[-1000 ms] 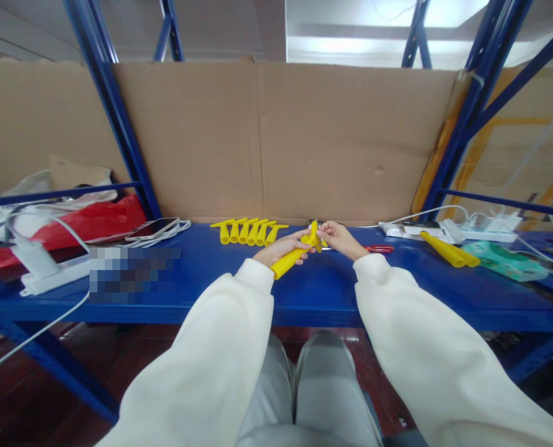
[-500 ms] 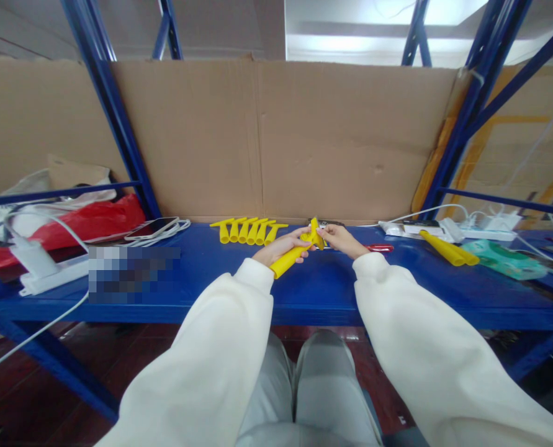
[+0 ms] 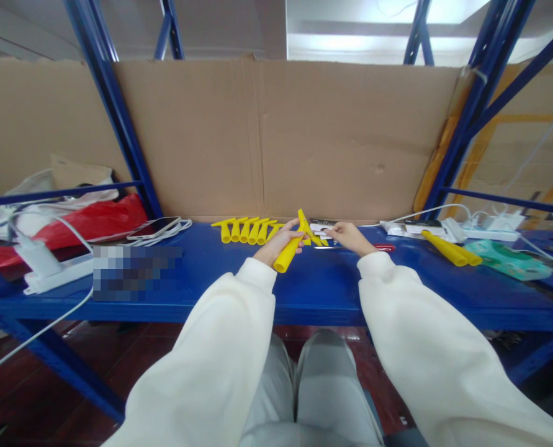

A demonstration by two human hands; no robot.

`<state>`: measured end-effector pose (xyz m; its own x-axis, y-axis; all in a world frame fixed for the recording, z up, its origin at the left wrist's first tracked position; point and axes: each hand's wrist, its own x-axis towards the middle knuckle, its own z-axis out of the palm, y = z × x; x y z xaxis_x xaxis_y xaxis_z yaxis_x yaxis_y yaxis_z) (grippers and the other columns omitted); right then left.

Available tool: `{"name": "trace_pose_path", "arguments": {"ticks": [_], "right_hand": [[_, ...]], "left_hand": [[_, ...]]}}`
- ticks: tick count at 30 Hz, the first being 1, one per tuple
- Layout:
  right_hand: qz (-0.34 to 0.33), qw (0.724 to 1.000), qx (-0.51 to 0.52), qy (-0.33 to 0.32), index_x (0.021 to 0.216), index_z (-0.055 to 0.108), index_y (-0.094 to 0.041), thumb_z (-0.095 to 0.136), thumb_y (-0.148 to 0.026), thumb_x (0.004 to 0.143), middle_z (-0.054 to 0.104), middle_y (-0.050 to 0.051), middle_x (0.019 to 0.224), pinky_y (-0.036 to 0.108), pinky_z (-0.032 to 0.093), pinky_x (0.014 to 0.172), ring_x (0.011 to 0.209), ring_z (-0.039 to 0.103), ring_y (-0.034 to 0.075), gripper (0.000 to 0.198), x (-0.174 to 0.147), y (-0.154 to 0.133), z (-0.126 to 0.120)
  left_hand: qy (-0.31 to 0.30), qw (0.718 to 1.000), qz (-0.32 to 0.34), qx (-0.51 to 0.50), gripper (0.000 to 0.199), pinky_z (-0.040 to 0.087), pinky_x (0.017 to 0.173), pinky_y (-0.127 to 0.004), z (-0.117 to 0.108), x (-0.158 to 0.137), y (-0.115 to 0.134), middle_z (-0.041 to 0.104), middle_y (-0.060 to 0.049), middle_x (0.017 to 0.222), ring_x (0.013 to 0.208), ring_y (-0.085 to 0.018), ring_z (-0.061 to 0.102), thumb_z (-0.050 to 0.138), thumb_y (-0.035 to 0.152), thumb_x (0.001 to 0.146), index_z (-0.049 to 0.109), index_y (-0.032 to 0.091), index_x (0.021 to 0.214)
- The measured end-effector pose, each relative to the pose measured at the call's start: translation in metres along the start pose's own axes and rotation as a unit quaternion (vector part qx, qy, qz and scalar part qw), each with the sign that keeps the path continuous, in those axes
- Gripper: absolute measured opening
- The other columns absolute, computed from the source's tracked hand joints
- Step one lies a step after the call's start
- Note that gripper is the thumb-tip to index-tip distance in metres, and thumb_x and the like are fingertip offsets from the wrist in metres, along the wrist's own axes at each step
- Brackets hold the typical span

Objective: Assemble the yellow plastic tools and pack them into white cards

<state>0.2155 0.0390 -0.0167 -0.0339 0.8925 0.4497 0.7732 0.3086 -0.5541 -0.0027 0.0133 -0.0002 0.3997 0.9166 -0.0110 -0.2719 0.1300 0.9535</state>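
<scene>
My left hand is closed around the hollow handle of a yellow T-shaped plastic piece, its crossbar tilted up and away from me. To the right, my right hand has its fingertips pressed together in a pinch; anything between them is too small to make out. Just behind its fingers lies a black and white packet. A slim tool with a red handle and a thin metal shaft lies under and beside that hand. Several like yellow T-shaped pieces stand in a row left of my left hand.
Two yellow tubes lie at the right by a green plastic bag and a white power strip. At the left are another power strip, a phone with cable and a red bag. Cardboard closes the back.
My right hand has come off the yellow piece and moved a little to the right. The left hand has turned the piece so its crossbar points up and away.
</scene>
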Motion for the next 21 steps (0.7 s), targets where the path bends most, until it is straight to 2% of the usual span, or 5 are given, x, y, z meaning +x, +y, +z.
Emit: {"name": "trace_pose_path", "arguments": {"ticks": [3,5,12,16,21], "right_hand": [[0.01,0.993,-0.109,0.03,0.074,0.064,-0.019,0.058,-0.03,0.081,0.069,0.006,0.071,0.028,0.043,0.064,0.067,0.061,0.018,0.014,-0.004,0.013,-0.021],[0.028,0.982,-0.188,0.025,0.078,0.068,-0.019,0.057,-0.02,0.076,0.073,0.009,0.078,0.03,0.045,0.069,0.075,0.065,0.021,0.01,-0.009,0.024,-0.035],[0.105,0.946,-0.304,-0.038,0.082,0.075,-0.025,0.06,-0.016,0.07,0.076,0.008,0.092,0.05,0.046,0.091,0.095,0.067,0.03,0.021,-0.025,0.053,-0.061],[0.143,0.939,-0.307,-0.058,0.092,0.076,-0.025,0.062,-0.013,0.069,0.075,0.01,0.099,0.053,0.046,0.091,0.1,0.066,0.032,0.03,-0.027,0.058,-0.061],[0.127,0.943,-0.302,-0.055,0.096,0.078,-0.026,0.065,-0.018,0.071,0.075,0.011,0.101,0.052,0.048,0.089,0.101,0.066,0.033,0.029,-0.023,0.068,-0.059]], "left_hand": [[0.076,0.996,0.035,0.008,0.072,0.038,0.043,-0.015,-0.003,0.005,-0.002,0.059,0.003,0.071,0.046,-0.007,0.049,0.055,0.002,0.085,0.036,0.028,0.149],[0.111,0.993,0.037,0.022,0.072,0.039,0.044,-0.016,-0.004,0.007,-0.003,0.059,0.003,0.071,0.046,-0.008,0.049,0.054,0.002,0.085,0.035,0.028,0.149],[0.139,0.988,0.01,0.074,0.069,0.038,0.041,-0.015,-0.004,0.003,-0.006,0.055,0.003,0.069,0.045,-0.008,0.047,0.047,-0.001,0.086,0.035,0.025,0.149],[0.141,0.986,-0.001,0.085,0.068,0.037,0.04,-0.015,-0.006,0.002,-0.007,0.055,0.003,0.07,0.044,-0.007,0.046,0.045,-0.002,0.087,0.034,0.023,0.149],[0.132,0.987,-0.012,0.091,0.068,0.039,0.041,-0.016,-0.01,0.001,-0.005,0.058,0.001,0.072,0.045,-0.008,0.047,0.044,-0.001,0.088,0.033,0.023,0.15]]}}
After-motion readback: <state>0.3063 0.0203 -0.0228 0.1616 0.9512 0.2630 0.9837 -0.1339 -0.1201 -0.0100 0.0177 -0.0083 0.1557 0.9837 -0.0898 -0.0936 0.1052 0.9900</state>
